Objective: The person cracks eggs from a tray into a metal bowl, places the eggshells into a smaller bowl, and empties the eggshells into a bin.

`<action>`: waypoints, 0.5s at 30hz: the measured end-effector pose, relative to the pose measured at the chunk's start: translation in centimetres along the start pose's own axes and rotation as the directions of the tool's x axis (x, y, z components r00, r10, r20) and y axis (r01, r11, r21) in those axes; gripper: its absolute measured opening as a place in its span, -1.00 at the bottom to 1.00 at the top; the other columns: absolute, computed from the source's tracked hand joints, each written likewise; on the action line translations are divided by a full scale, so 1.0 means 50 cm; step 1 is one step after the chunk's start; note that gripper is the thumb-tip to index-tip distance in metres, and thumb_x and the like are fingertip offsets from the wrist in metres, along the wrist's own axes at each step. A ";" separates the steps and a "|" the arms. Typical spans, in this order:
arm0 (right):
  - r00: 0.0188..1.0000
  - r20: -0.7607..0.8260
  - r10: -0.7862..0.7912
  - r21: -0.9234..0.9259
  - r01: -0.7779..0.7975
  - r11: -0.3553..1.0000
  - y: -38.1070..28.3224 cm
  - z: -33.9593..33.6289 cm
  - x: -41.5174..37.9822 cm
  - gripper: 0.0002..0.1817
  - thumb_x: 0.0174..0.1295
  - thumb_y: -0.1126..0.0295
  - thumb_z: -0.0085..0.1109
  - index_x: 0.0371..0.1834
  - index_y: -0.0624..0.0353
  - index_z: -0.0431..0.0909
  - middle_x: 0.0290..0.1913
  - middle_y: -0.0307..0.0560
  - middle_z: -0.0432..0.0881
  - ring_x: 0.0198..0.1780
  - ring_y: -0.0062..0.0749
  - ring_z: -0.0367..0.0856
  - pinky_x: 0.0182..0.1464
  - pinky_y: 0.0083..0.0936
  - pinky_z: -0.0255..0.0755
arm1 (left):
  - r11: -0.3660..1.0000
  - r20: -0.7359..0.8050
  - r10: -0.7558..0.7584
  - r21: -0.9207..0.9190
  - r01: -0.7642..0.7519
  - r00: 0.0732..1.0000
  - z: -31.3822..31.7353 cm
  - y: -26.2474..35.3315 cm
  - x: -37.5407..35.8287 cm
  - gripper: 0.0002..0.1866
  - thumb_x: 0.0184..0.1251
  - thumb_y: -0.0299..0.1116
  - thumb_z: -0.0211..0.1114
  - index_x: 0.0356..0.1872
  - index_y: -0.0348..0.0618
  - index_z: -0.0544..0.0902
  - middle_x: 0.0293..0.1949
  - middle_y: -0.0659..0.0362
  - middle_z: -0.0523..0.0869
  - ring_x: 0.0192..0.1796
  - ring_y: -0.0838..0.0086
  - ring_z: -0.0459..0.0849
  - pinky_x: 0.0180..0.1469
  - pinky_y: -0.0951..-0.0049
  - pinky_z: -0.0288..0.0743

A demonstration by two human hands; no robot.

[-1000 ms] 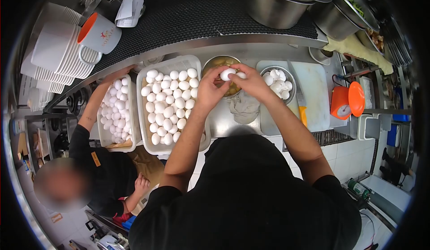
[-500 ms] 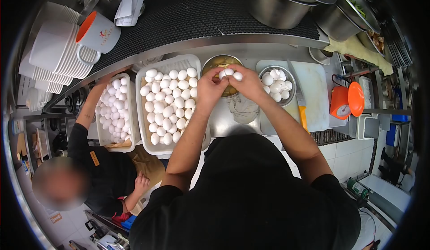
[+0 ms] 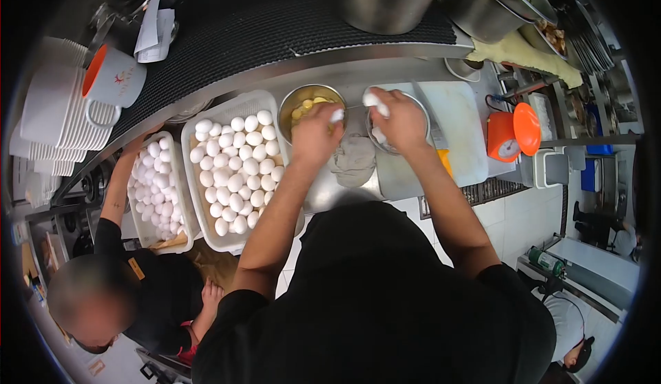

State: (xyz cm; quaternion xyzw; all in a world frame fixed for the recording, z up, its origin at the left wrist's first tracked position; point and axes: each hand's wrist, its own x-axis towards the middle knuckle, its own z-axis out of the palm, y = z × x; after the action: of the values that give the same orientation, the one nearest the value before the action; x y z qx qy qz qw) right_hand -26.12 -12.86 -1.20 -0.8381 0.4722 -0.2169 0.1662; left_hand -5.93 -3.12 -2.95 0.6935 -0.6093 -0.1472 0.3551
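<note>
My left hand (image 3: 317, 135), smeared by motion, is closed on a piece of white eggshell (image 3: 337, 116) at the near right rim of a steel bowl (image 3: 284, 114). Yellow yolks (image 3: 308, 106) show inside that bowl. To the right, my right hand (image 3: 403, 121) grips white eggshell (image 3: 375, 101) between thumb and fingers, above a second steel bowl (image 3: 426, 108). My hand hides most of this bowl; some white shells (image 3: 379, 135) show in it. A crumpled grey cloth (image 3: 353, 161) lies between the bowls, nearer me.
Left stand two white crates (image 3: 195, 212) (image 3: 148, 234) of white eggs. A co-worker (image 3: 162, 291) reaches past the outer crate. Right of the bowls, a yellow-handled knife (image 3: 445, 161) lies on a white cutting board (image 3: 468, 136), with an orange scale (image 3: 501, 136) beyond. A shelf edge (image 3: 303, 74) overhangs the back.
My hands have parted from over the yolk bowl, each with white shell in it. My right hand has moved right over the shell bowl; the left has drawn toward me. The view has shifted.
</note>
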 end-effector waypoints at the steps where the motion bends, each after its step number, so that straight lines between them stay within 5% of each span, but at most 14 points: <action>1: 0.998 -0.040 0.043 -0.036 -0.045 0.998 0.035 -0.015 -0.011 -0.52 0.32 0.24 0.43 0.33 -0.14 0.73 0.00 0.03 0.78 0.07 0.05 0.80 0.09 -0.06 0.69 | 0.998 0.080 0.056 -0.024 -0.054 0.995 0.015 0.017 0.003 -0.59 0.35 -0.37 0.45 0.23 -0.06 0.77 0.23 0.07 0.79 0.19 0.04 0.81 0.22 0.11 0.72; 4: 0.980 -0.051 0.193 -0.121 -0.198 0.973 0.112 -0.055 -0.037 -0.50 0.33 0.21 0.45 0.36 -0.10 0.71 0.01 0.05 0.80 0.06 0.07 0.81 0.08 -0.06 0.70 | 0.979 0.210 0.144 -0.174 -0.108 0.967 0.089 0.062 0.010 -0.57 0.41 -0.30 0.47 0.28 -0.06 0.75 0.30 0.05 0.76 0.22 0.06 0.80 0.25 0.12 0.71; 7: 0.971 0.012 0.240 -0.159 -0.235 0.959 0.172 -0.042 -0.059 -0.43 0.36 0.18 0.45 0.44 -0.06 0.65 0.04 0.09 0.81 0.07 0.09 0.81 0.08 -0.04 0.70 | 0.982 0.351 0.183 -0.105 -0.156 0.918 0.151 0.088 0.019 -0.55 0.42 -0.28 0.49 0.31 -0.05 0.73 0.33 0.03 0.73 0.27 0.05 0.78 0.27 0.12 0.71; 13: 0.970 -0.046 0.237 -0.091 -0.240 0.966 0.183 -0.030 -0.082 -0.35 0.40 0.13 0.45 0.54 -0.04 0.57 0.10 0.18 0.81 0.09 0.17 0.81 0.10 -0.02 0.69 | 0.959 0.112 0.218 -0.209 -0.192 0.970 0.091 0.081 0.015 -0.53 0.37 -0.34 0.54 0.29 -0.06 0.73 0.31 0.03 0.75 0.31 0.04 0.75 0.31 0.13 0.69; 15: 0.967 -0.075 0.243 -0.070 -0.249 0.966 0.180 -0.037 -0.082 -0.37 0.42 0.10 0.43 0.51 0.04 0.59 0.10 0.25 0.81 0.10 0.22 0.80 0.12 -0.02 0.68 | 0.983 -0.120 0.174 -0.036 -0.180 0.977 0.033 0.024 0.019 -0.54 0.36 -0.37 0.53 0.28 -0.08 0.74 0.27 0.01 0.77 0.31 0.02 0.74 0.36 0.12 0.64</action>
State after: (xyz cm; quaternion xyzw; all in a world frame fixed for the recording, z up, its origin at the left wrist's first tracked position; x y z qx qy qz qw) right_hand -35.44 -13.92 -4.81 -0.7713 0.5860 -0.2032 0.1429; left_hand -7.65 -4.56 -3.08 0.6354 -0.6433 -0.0888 0.4178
